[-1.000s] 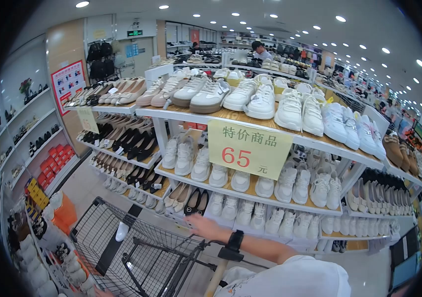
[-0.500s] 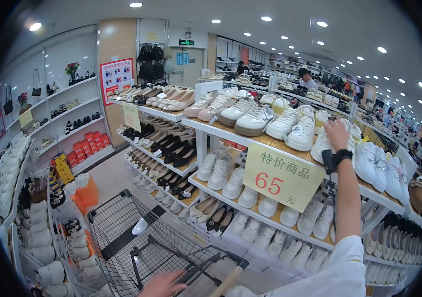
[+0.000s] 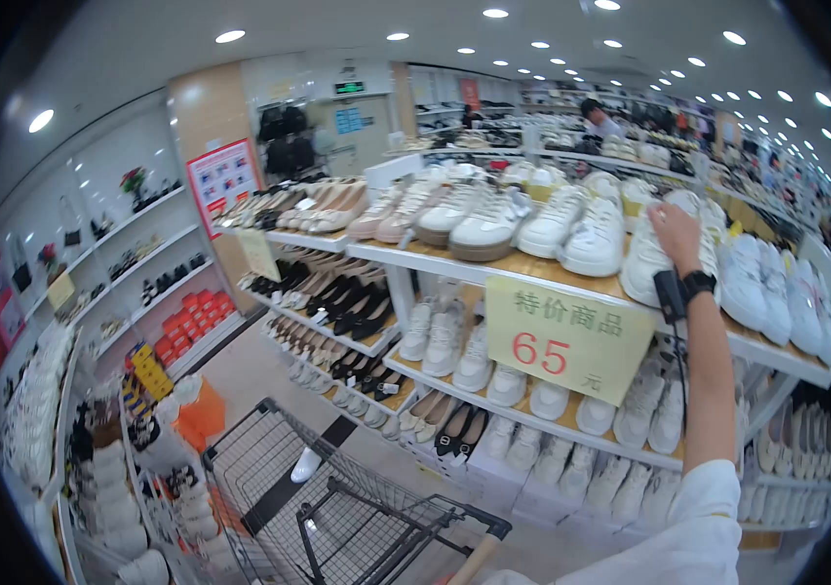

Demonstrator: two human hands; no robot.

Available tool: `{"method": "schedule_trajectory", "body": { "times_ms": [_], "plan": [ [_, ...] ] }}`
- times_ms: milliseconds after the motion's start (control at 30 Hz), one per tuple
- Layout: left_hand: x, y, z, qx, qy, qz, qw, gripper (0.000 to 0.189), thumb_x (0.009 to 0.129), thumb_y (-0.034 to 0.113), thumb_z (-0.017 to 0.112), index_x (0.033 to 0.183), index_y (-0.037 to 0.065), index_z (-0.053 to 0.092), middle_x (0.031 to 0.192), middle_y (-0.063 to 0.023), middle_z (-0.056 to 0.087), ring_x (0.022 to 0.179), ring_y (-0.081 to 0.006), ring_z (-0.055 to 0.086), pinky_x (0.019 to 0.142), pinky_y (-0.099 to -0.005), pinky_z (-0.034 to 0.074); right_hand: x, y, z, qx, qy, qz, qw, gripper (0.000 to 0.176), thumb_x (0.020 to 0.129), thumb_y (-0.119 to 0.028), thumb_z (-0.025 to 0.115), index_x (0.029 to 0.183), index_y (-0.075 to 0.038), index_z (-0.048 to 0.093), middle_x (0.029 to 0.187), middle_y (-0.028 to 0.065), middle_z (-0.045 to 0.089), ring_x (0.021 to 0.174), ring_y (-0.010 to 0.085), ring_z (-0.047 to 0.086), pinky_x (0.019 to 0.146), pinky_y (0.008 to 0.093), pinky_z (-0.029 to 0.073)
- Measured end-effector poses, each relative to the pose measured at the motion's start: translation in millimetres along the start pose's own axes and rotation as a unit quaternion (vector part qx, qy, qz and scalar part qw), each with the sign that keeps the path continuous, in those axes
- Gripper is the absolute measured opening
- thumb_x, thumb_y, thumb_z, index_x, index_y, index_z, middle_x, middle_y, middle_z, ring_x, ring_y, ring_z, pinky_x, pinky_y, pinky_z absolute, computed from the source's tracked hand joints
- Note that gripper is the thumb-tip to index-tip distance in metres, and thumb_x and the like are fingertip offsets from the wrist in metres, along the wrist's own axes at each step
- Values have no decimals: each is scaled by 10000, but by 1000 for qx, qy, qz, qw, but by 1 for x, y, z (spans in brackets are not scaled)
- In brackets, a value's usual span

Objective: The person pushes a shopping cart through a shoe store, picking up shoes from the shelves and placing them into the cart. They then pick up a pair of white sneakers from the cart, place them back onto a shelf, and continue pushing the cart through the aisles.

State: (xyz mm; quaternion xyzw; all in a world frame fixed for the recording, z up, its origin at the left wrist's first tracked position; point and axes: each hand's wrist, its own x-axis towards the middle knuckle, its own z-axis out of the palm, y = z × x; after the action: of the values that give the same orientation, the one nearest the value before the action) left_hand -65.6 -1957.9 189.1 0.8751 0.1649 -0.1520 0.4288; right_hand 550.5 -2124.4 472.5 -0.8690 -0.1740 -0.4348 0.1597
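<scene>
At the top shelf, my right hand point(image 3: 676, 236) has its fingers curled closed at the upper part of a white sneaker point(image 3: 643, 268). The fingertips are partly hidden, and the sneaker still rests on the wooden shelf. To its left stands another white lace-up sneaker point(image 3: 595, 244); to its right is a white pair point(image 3: 747, 281). On my right wrist is a dark band with a black device point(image 3: 670, 294) and a hanging cable. My left hand is out of view.
A shopping cart point(image 3: 337, 517) stands below me, with a white shoe-like object point(image 3: 305, 465) seen at its mesh. A yellow price sign point(image 3: 571, 336) hangs from the shelf edge. Lower shelves hold white sneakers point(image 3: 474, 366) and black flats point(image 3: 371, 310). Farther back is a person point(image 3: 599, 122).
My right hand's fingers, spread over the sneaker before, are now curled closed at it. My left hand has dropped out of view. The whole view has tilted and shifted a little.
</scene>
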Motion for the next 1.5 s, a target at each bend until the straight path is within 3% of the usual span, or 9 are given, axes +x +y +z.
{"method": "schedule_trajectory", "body": {
  "times_ms": [33, 133, 200, 433, 600, 800, 867, 1100, 1500],
  "plan": [
    [-1, 2, -5, 11, -18, 5, 1000, 626, 783, 314, 563, 1267, 21, 294, 897, -283, 557, 799, -407, 553, 679, -434, 447, 2, 5, 6, 6, 13, 12, 1000, 347, 803, -415, 456, 860, -115, 621, 882, 105, 610, 841, 274, 574, 769, 521, 346],
    [-3, 7, -8, 33, -50, 1, 998, 643, 787, 259, 557, 1305, 42, 243, 957, -283, 546, 853, -403, 546, 716, -428, 447, -6, -2, -6, -30, 110, 27, 993, 314, 784, -380, 480, 807, -99, 619, 844, 109, 589, 827, 284, 558, 753, 495, 356],
    [-4, 0, -3, -4, 6, 20, 1000, 613, 792, 246, 552, 1300, 57, 267, 987, -272, 543, 896, -401, 537, 737, -422, 445, -10, -7, -10, -94, 164, 20, 982, 320, 788, -383, 468, 791, -105, 624, 855, 106, 581, 848, 290, 543, 763, 492, 350],
    [-4, 7, -6, -52, 1, 14, 999, 571, 805, 254, 545, 1287, 64, 305, 985, -239, 562, 903, -371, 551, 758, -392, 441, -6, -12, -17, -110, 31, 55, 992, 407, 812, -414, 400, 829, -80, 633, 787, 132, 624, 789, 300, 579, 804, 462, 344],
    [5, -22, 13, -126, -7, -4, 992, 596, 808, 271, 545, 1301, 60, 287, 1025, -237, 550, 932, -353, 548, 777, -381, 435, -5, -11, -19, -58, 27, 71, 995, 437, 808, -424, 388, 811, -55, 623, 751, 153, 626, 715, 294, 594, 792, 453, 347],
    [3, -17, 6, -37, 17, 6, 999, 628, 786, 269, 561, 1311, 74, 275, 1055, -250, 533, 979, -365, 528, 805, -381, 428, -11, -14, -30, 60, 174, 93, 979, 311, 780, -363, 500, 799, -76, 617, 672, 159, 613, 680, 313, 579, 753, 377, 390],
    [-2, 6, -9, -33, -21, -43, 998, 641, 768, 266, 568, 1313, 93, 278, 1071, -263, 521, 996, -381, 512, 826, -392, 417, -12, -16, -31, 70, 182, 100, 976, 324, 778, -374, 496, 788, -74, 617, 676, 161, 612, 680, 318, 577, 752, 380, 390],
    [-6, 10, -11, -53, 8, -20, 998, 610, 758, 257, 573, 1281, 74, 319, 998, -266, 551, 943, -392, 534, 776, -409, 434, -1, -13, -28, 64, 176, 140, 972, 357, 771, -394, 480, 751, -82, 652, 702, 158, 617, 689, 329, 575, 683, 405, 427],
    [3, 1, -11, -132, -3, -6, 991, 585, 740, 226, 578, 1251, 45, 359, 1038, -239, 549, 966, -346, 536, 798, -367, 428, 23, -42, -82, 119, 214, 74, 967, 372, 776, -391, 477, 796, -64, 652, 746, 140, 622, 699, 334, 582, 641, 393, 448]
  ]
}}
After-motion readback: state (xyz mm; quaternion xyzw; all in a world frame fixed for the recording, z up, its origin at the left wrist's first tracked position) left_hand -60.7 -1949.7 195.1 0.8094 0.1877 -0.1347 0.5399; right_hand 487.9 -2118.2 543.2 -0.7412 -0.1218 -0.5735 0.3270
